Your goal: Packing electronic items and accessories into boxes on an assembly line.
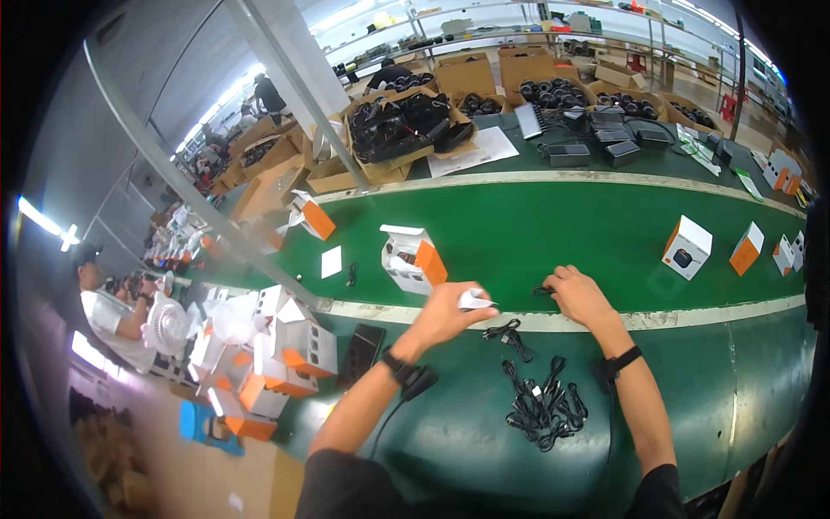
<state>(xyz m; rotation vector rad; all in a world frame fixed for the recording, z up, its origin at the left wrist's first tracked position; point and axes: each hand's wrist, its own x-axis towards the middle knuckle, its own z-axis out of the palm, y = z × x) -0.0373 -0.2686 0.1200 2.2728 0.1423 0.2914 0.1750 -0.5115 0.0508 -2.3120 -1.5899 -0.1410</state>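
Observation:
My left hand (445,313) is closed around a small piece of folded white paper (475,300) at the front edge of the green belt. Just beyond it stands an open white-and-orange box (413,261), flaps up, with something dark inside. Over the belt's edge, the fingers of my right hand (577,296) pinch a bundled black cable (543,291). Between me and the belt, a few more bundled cables (510,336) lie near its edge. A larger heap of black cables (546,405) sits closer to me on the green table (683,381).
White-and-orange boxes (294,346) are piled at left beside a dark phone-like slab (361,355). Closed boxes (688,247) stand on the belt (536,216) at right. A white card (332,262) lies left of the open box. A metal post (199,203) rises at left. A co-worker (112,316) stands beyond.

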